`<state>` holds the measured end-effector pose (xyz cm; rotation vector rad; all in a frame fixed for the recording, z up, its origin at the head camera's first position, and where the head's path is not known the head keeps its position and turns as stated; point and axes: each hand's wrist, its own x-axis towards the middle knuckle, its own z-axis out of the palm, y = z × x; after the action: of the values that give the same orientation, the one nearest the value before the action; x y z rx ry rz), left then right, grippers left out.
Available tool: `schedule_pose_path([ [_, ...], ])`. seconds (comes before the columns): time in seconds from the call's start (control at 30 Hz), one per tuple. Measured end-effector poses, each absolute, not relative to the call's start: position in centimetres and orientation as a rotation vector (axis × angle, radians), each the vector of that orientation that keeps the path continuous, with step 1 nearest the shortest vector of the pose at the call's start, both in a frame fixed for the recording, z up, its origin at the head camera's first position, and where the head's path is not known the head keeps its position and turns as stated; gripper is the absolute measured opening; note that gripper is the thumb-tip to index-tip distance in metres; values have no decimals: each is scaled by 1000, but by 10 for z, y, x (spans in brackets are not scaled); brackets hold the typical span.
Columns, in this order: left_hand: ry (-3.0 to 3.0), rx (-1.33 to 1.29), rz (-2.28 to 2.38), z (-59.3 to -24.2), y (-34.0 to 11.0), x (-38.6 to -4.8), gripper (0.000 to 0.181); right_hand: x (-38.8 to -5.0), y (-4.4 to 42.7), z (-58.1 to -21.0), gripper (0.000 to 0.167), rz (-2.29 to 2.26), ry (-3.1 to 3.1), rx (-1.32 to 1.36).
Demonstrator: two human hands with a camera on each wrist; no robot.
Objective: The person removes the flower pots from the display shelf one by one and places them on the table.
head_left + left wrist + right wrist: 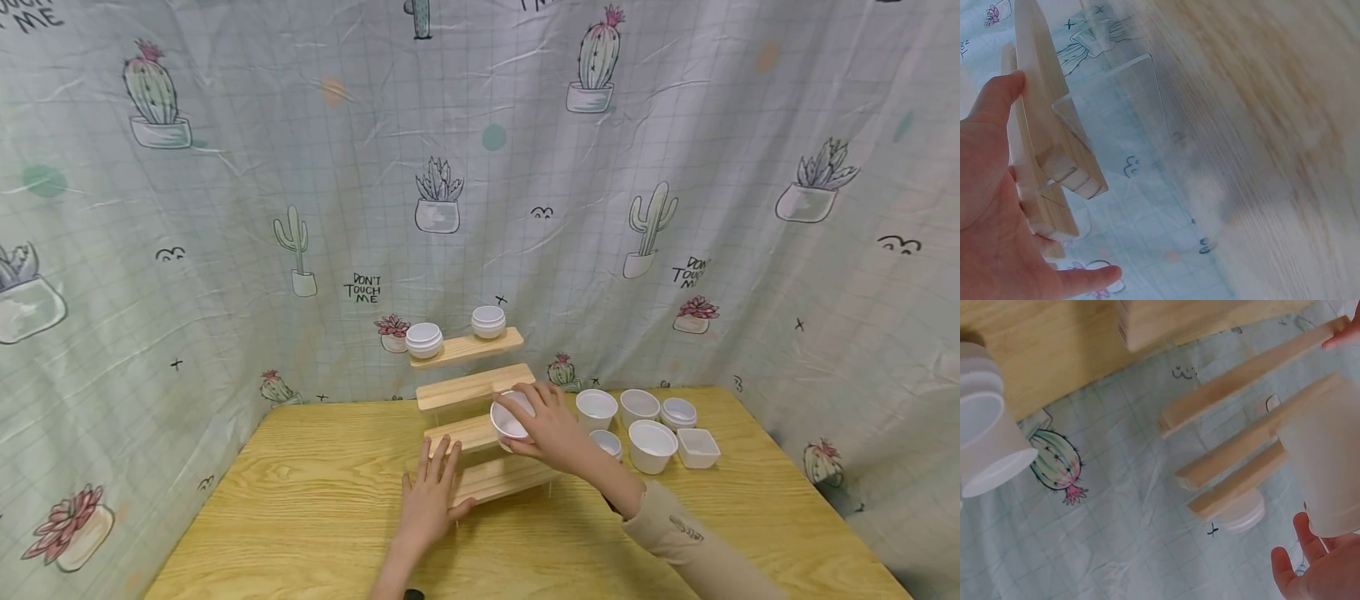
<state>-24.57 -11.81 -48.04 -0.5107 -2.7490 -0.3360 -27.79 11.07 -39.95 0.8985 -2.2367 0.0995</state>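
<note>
A tiered stand of wooden planks (472, 390) on clear supports (1116, 94) is in the middle of the table. My left hand (429, 504) rests against the left ends of its lower planks, fingers spread; the left wrist view shows the thumb touching a plank edge. My right hand (558, 433) grips a white plastic pot (512, 419) by its rim, over the right part of the lower tiers. Whether that pot touches a plank cannot be told. On the top plank (468, 347) stand two small white pots, one left (424, 341) and one right (489, 322).
To the right of the stand, several white containers are grouped on the yellow wood-grain table (315, 500), among them a round cup (652, 446) and a square one (698, 448). A cactus-print curtain (495, 183) hangs behind and at both sides.
</note>
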Motion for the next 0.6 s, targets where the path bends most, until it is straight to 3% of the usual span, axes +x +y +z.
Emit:
schedule_pose_path([
  [0.6,-2737,-516,-341,-480,-119,-245,83,-240,139,-430,58,135,-2357,873],
])
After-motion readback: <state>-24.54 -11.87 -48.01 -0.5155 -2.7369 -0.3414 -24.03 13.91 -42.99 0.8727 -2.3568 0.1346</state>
